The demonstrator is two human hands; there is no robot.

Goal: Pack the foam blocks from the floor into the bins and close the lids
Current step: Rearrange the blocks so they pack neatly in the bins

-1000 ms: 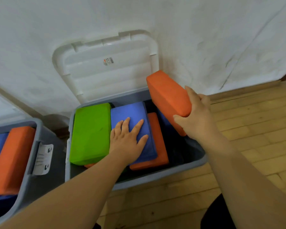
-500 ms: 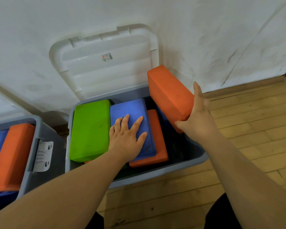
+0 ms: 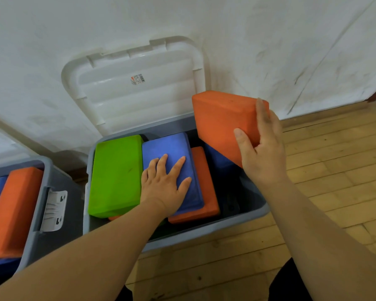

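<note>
Above the right end of the grey bin (image 3: 204, 240), at centre right of the frame, the right hand (image 3: 263, 153) grasps the held orange block (image 3: 221, 120), thumb on its broad face and fingers wrapped over the far short edge. The block is tilted, its lower corner dipping toward the dark gap at the bin's right side.

Being foam, it is probably light and a little springy, with a matte skin that should not slip. One hand across a short end looks like enough hold, and squeezing it into a tight slot should do it no harm.

At frame centre the left hand (image 3: 163, 187) lies flat, fingers spread and straight, on the blue block (image 3: 172, 148); it grasps nothing. That block sits on the lower orange block (image 3: 206, 192) and beside the green block (image 3: 115, 174), which fills the bin's left side. Another blue piece (image 3: 217, 159) shows deeper, under the tilted block.

The remaining gap looks narrow, so the block likely has to go in on edge or the stack must shift left. The white lid (image 3: 135, 88) stands open against the wall (image 3: 269, 40) at upper centre, just behind the block's top corner, and could be knocked. At lower left a second bin (image 3: 37, 213) with a white latch (image 3: 53, 210) already holds blocks. Wooden floor (image 3: 334, 170) fills the right of the frame, and no loose blocks show on it.
</note>
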